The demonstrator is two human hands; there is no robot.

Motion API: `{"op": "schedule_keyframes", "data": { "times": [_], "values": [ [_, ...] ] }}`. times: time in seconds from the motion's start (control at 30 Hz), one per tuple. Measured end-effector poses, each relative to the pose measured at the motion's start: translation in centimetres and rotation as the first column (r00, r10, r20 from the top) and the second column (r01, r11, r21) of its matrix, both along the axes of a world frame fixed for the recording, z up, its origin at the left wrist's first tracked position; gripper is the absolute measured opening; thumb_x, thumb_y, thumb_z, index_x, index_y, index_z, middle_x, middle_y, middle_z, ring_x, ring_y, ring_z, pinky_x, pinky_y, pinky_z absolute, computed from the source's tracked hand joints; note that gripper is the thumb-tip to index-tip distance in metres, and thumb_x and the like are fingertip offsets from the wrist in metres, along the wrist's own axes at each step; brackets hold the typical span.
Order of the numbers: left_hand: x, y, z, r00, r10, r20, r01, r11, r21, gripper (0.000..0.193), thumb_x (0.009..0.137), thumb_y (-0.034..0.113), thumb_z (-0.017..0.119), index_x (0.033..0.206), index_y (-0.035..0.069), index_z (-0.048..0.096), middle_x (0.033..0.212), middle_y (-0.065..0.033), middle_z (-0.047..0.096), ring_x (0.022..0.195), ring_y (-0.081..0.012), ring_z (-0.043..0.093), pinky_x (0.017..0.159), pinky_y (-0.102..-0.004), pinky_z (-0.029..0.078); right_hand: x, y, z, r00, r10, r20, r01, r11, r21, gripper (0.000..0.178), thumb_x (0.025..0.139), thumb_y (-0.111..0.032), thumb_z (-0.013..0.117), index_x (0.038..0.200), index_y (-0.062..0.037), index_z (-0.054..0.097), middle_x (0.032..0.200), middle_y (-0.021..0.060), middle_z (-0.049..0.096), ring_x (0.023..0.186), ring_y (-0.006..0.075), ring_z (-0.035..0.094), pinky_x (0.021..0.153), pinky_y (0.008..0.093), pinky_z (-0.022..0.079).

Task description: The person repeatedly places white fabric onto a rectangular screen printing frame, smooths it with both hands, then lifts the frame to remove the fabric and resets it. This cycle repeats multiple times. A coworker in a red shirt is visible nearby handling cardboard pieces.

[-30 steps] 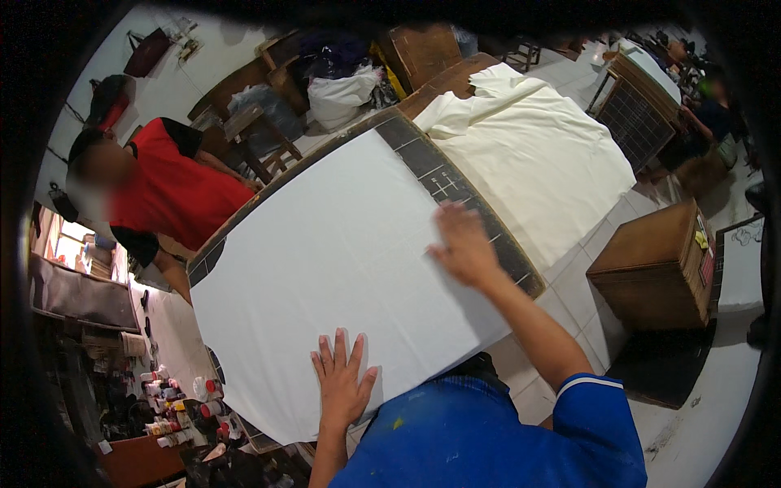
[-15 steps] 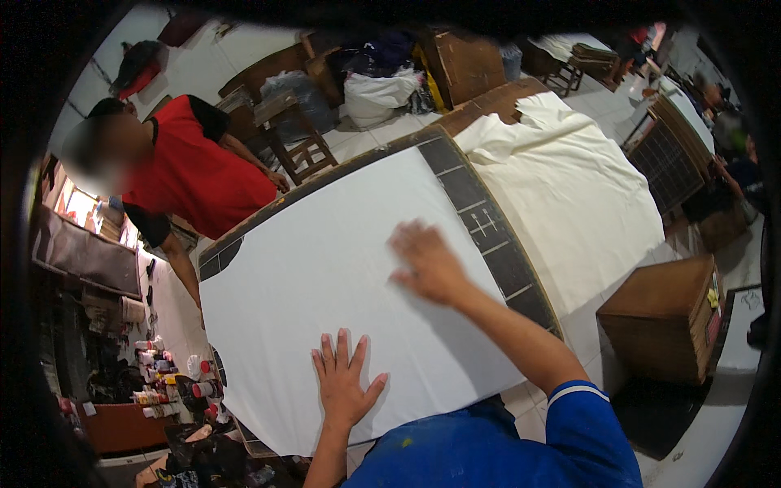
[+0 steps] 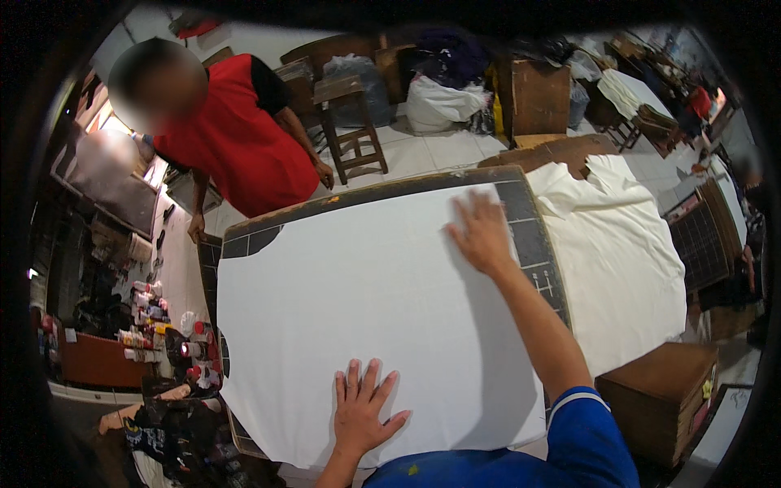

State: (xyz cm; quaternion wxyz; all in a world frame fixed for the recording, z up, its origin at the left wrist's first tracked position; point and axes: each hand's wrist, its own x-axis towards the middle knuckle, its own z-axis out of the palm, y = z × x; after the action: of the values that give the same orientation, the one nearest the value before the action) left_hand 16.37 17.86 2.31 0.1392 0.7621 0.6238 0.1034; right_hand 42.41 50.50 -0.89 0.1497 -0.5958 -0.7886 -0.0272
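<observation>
A white cut fabric panel (image 3: 350, 301) lies spread flat over a dark board (image 3: 529, 236) ruled with pale lines. Its curved cutout shows at the far left corner of the board. My left hand (image 3: 364, 407) rests palm down on the near part of the cloth, fingers spread. Stretched toward the far right corner, my right hand (image 3: 482, 232) is slightly blurred and lies flat on the fabric near its edge, fingers apart. Neither hand grips anything.
Cream fabric (image 3: 610, 252) drapes beyond the board's right side. A person in a red and black shirt (image 3: 244, 130) stands at the far left, one hand by the board. A wooden stool (image 3: 351, 130) stands behind; a brown box (image 3: 659, 398) sits at right. Bottles (image 3: 142, 337) cluster on the left.
My right hand has slid away from me to the cloth's far right corner. My left hand stays flat on the cloth. The view has shifted, and the other person stands more upright.
</observation>
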Motion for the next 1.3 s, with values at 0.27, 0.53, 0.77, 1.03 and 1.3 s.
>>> {"op": "schedule_keyframes", "data": {
  "times": [0.27,0.53,0.77,1.03,1.3],
  "values": [
    [-0.6,0.2,0.1,1.000,-0.004,0.018,0.005,1.000,-0.023,0.075,0.090,0.064,0.070,0.150,0.020,0.061,0.171,-0.0139,0.034,0.161,-0.0428,0.018,0.125,-0.0675,0.014,-3.3,-3.0,1.8,0.849,0.524,-0.075,-0.529,0.843,-0.096,0.063,0.104,-0.045,0.059,0.155,-0.0099,0.048,0.164,0.0185,0.039,0.156,0.0390,0.030,0.131,0.0527,0.022],
    [-3.8,8.1,-0.4,0.989,0.096,-0.111,-0.092,0.995,0.037,0.089,0.094,0.071,0.060,0.162,0.016,0.043,0.174,-0.0233,0.018,0.160,-0.0512,0.009,0.122,-0.0737,0.007,-10.2,-1.7,2.2,0.809,0.585,-0.054,-0.587,0.802,-0.110,0.069,0.105,-0.056,0.050,0.163,-0.0184,0.041,0.171,0.0158,0.030,0.160,0.0381,0.023,0.132,0.0532,0.014],
    [-4.1,11.2,-0.4,0.986,0.143,-0.086,-0.137,0.988,0.070,0.085,0.094,0.066,0.062,0.162,0.018,0.044,0.173,-0.0211,0.024,0.159,-0.0504,0.013,0.125,-0.0697,0.008,-13.5,-0.7,1.1,0.797,0.604,0.005,-0.604,0.797,-0.015,0.071,0.105,-0.062,0.043,0.164,-0.0227,0.040,0.172,0.0146,0.031,0.160,0.0375,0.023,0.130,0.0589,0.013],
    [-4.9,9.5,-1.4,0.994,0.009,-0.110,0.010,0.985,0.172,0.076,0.100,0.056,0.059,0.162,0.016,0.043,0.173,-0.0165,0.027,0.160,-0.0461,0.017,0.129,-0.0605,0.013,-14.1,-3.9,0.4,0.786,0.617,0.034,-0.617,0.787,-0.026,0.064,0.109,-0.056,0.039,0.164,-0.0236,0.039,0.173,0.0122,0.028,0.161,0.0349,0.023,0.131,0.0556,0.015],
    [-4.7,0.2,-0.9,0.959,-0.268,-0.090,0.276,0.955,0.108,0.074,0.100,0.059,0.059,0.163,0.024,0.043,0.174,-0.0134,0.026,0.161,-0.0424,0.015,0.131,-0.0589,0.011,-8.2,-20.0,1.2,0.780,0.625,0.031,-0.621,0.778,-0.094,0.057,0.110,-0.042,0.042,0.163,-0.0218,0.041,0.173,0.0127,0.027,0.161,0.0354,0.020,0.132,0.0555,0.014]
  ]
}}
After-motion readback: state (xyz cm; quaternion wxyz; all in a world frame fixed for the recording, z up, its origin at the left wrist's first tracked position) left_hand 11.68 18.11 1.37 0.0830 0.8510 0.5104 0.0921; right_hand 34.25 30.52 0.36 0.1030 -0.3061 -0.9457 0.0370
